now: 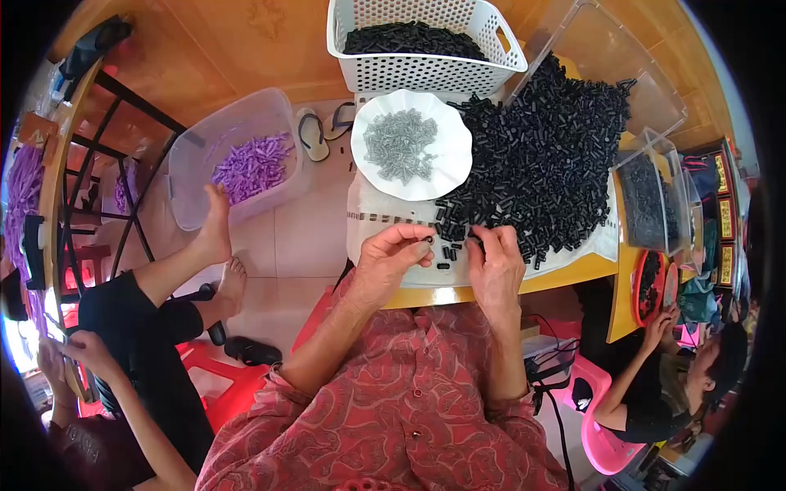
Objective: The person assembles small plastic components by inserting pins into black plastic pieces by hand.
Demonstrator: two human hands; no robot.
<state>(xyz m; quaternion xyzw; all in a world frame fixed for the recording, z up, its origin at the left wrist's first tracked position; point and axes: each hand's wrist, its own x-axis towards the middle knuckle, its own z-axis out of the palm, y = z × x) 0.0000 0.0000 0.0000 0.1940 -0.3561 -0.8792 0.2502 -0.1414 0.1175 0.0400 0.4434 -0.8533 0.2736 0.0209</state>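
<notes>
My left hand (388, 263) is closed in a pinch above the near edge of the table. Between its thumb and forefinger sits a small black ring-ended piece (429, 240). My right hand (496, 268) bends its fingers together at the near edge of a large heap of short black tube-like pieces (557, 155). A dark piece shows at its fingertips, though its outline merges with the heap. A few loose black pieces (443, 266) lie on the white cloth between my hands. Beyond them, a white scalloped plate (454, 168) holds many small clear pieces (401, 143).
Behind the plate stands a white perforated basket (426, 72) of black pieces. Clear plastic bins (647, 192) line the right side. On the floor at left, a translucent tub (192, 176) holds purple pieces. Other people sit at left and right, near a pink chair (602, 434).
</notes>
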